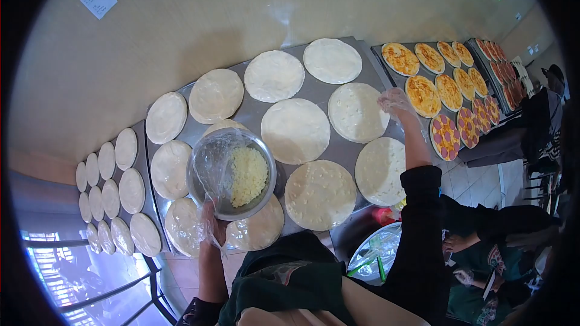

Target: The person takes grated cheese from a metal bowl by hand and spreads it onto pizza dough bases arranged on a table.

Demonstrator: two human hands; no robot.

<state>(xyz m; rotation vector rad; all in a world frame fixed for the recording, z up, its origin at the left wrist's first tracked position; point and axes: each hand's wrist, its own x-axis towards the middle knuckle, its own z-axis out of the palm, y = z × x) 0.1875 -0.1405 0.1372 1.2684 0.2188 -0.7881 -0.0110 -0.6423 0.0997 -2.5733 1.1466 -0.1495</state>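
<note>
Grasping metal bowl by its near rim with left hand, wearing clear plastic glove; closing left grip firmly there. Holding bowl over left-middle part of grey tabletop, largely hiding one dough round beneath and overlapping neighbours. Observing pale yellow shreds heaping toward right side of bowl interior, with clear plastic film covering left side.

Holding right hand, likewise gloved, at right edge of dotted dough round; not being able to tell touching from hovering. Curling fingers downward, but being unable to tell right grip as released or clenched on anything.

Noting further pale dough rounds lying flat in rows around bowl, several showing small dimples. Recording smaller-looking rounds farther left, beyond seam. Logging orange-topped rounds on right, with pink-sliced rounds on near side of same group. Marking large bowl with green handles below tabletop's near edge, and another person's hands well apart at lower right.
</note>
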